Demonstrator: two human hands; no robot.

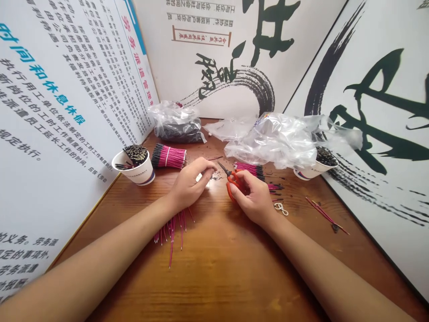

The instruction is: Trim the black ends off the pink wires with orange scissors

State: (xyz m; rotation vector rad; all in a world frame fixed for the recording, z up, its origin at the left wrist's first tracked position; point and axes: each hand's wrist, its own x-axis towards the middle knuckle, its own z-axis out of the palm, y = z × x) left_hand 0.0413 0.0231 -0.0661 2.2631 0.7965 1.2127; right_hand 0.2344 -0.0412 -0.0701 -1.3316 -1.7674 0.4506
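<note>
Gripping orange-handled scissors [235, 180] with dark, pointed blades [224, 168], right fingers [248, 177] curl; left fingers [203, 164] press together, contents hidden.

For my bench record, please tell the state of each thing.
Left hand, pinched; anything held unclear
Scissors, held in right hand
Left cup, heaped with dark pieces
Right cup, partly covered
Left wire bundle, banded
Right wire bundle, partly hidden
Loose wires, spread out
White band, loose
Left plastic bag, filled
Large plastic bag, crumpled

White lettered panels [221, 56] stand around a wooden table [221, 268], crumpled clear plastic [271, 141] lying near its back.
</note>
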